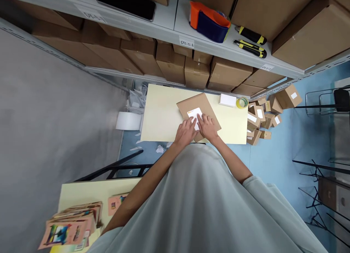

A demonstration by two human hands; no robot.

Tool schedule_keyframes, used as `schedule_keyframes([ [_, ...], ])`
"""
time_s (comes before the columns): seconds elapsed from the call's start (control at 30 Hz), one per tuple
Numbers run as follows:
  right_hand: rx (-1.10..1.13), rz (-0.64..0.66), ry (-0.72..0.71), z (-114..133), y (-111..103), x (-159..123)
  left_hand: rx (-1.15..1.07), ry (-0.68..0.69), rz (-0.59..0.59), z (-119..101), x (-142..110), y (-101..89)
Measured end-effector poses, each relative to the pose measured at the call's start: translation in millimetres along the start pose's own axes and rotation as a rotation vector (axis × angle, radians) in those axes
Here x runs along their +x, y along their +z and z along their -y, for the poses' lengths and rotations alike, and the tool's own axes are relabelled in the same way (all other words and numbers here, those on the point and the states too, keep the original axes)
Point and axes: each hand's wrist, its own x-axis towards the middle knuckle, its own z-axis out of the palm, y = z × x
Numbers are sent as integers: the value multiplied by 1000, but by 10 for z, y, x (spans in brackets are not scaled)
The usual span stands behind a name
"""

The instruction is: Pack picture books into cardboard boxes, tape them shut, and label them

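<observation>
A flat brown cardboard package [210, 106] lies at an angle on the pale yellow table [161, 114]. On its upper face is a white label [194, 112] with small print near one edge. My left hand [185, 132] rests on the lower left part of the label, fingers stretched out. My right hand [207, 127] lies on the label's right side, index finger extended and the others spread over the cardboard. Both hands press down from above, and neither grips anything. Part of the label is hidden under the fingers.
A white box [227, 100] and a tape roll [242, 102] sit at the table's back right. Labelled cartons [257, 114] are piled beyond its right end. Overhead, a shelf [169, 23] holds a tape dispenser [210, 23], cutters [251, 41] and a phone [125, 3]. Booklets [68, 231] lie lower left.
</observation>
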Motion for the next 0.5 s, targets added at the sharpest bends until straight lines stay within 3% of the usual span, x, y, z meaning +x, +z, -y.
schedule_keyframes([
  [0.1, 25, 5, 58, 40, -49, 329, -48, -11, -11, 74, 186, -49],
  [0.2, 54, 4, 88, 26, -80, 463, -98, -6, -12, 128, 261, -54],
  [0.5, 68, 50, -20, -154, -100, 216, -86, -42, -6, 108, 176, 40],
])
